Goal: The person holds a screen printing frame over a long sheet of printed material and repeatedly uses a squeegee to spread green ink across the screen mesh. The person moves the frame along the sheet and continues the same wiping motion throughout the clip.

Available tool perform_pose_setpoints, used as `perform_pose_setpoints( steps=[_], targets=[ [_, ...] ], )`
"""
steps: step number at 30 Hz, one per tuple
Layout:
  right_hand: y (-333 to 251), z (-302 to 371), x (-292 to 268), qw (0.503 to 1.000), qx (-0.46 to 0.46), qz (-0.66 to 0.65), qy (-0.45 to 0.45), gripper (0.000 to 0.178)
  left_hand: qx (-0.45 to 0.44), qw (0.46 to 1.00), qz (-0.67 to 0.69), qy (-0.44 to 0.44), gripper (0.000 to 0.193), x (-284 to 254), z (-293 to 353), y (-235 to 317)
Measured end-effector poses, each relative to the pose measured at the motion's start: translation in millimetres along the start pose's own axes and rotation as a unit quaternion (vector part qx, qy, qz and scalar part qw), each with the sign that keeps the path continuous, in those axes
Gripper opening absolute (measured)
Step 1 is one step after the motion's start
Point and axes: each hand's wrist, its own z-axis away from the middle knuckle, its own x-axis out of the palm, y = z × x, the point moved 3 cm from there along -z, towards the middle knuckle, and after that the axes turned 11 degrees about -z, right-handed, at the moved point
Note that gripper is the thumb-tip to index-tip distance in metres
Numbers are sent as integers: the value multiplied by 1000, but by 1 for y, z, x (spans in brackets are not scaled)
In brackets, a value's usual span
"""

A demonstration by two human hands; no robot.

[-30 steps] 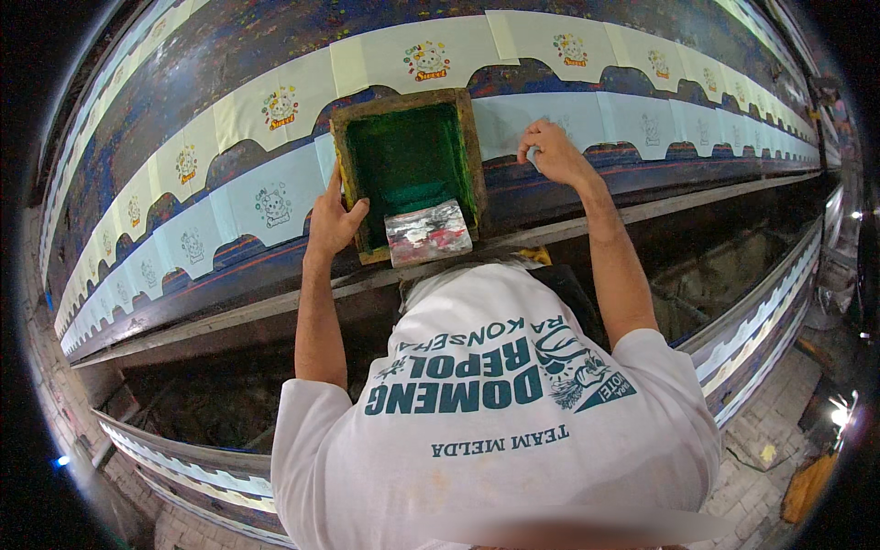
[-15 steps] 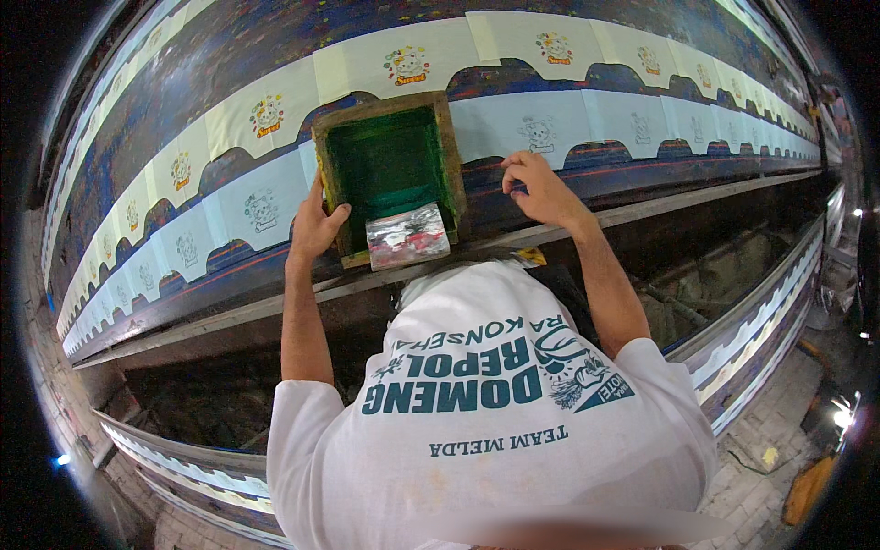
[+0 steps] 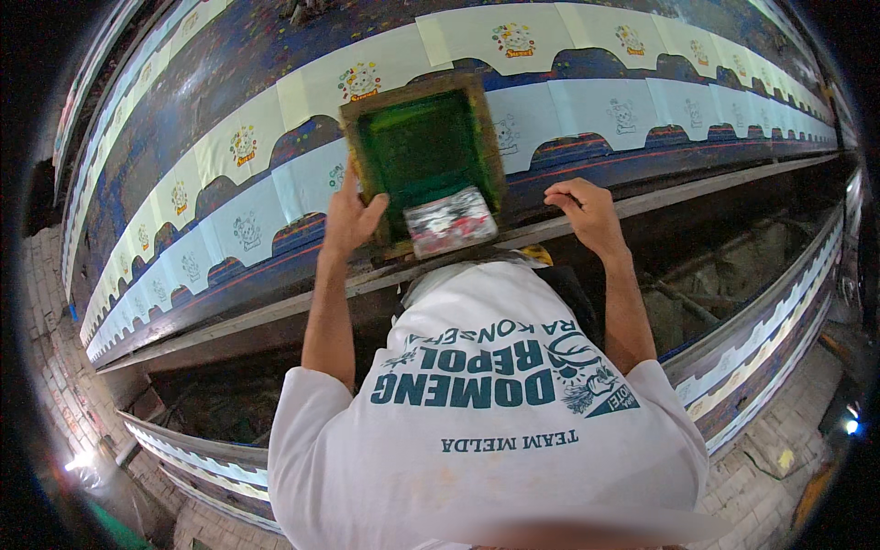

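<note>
A wooden printing screen (image 3: 489, 137), its green mesh set deep inside, is in front of me over the row of pale blue sheets. My left hand (image 3: 351, 215) grips its left side, thumb on the near-left edge and fingers along the outside. A silver, red-smeared flat piece (image 3: 451, 223) rests in the near end of the screen. To the right, my right hand (image 3: 587, 211) hovers apart from the screen near the table edge, fingers curled in, with nothing visible in them. Beside the left fingers, a dark outline print (image 3: 336, 176) shows partly on a blue sheet.
A long dark table (image 3: 367, 41) carries a farther row of cream sheets (image 3: 312, 96) with coloured prints. More blue sheets (image 3: 600, 115) with outline prints run right. A raised rail (image 3: 715, 191) lines the near edge. Another sheet-covered table (image 3: 761, 339) stands behind me, above paved floor (image 3: 752, 440).
My left hand has shifted the screen to the right along the row, uncovering part of an outline print. My right hand has moved rightward and nearer, its fingers more closely curled.
</note>
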Motion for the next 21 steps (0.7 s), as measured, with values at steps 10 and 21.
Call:
perform_pose_setpoints(
  steps=[10,21],
  targets=[
    [-20,11,8,959,-161,143,-182,57,2,1000,8,-25,99,81,-30,85],
    [-23,-10,24,934,-175,269,-155,45,41,999,4,-18,106,95,-39,78]
  ],
)
